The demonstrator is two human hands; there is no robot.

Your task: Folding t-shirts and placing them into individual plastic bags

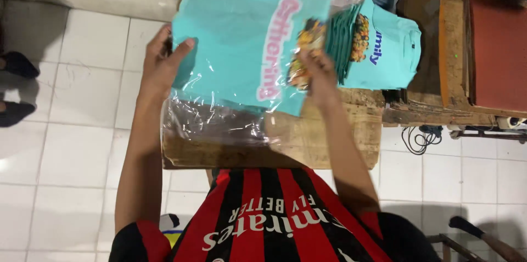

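Note:
A folded turquoise shirt [236,37] with pink lettering and a colourful print sits partly inside a clear plastic bag [214,119]. My left hand [162,64] grips the shirt's left edge together with the bag. My right hand [318,75] holds the shirt's right edge at the print. Both hold it just above a worn wooden table [324,141]. The bag's loose end hangs toward me over the tabletop.
A stack of folded turquoise shirts [384,48] lies on the table to the right. Beyond it stands a wooden frame with a red pad [497,48]. Cables [420,138] hang at the right. White floor tiles surround the table; dark shoes [16,64] sit at the left edge.

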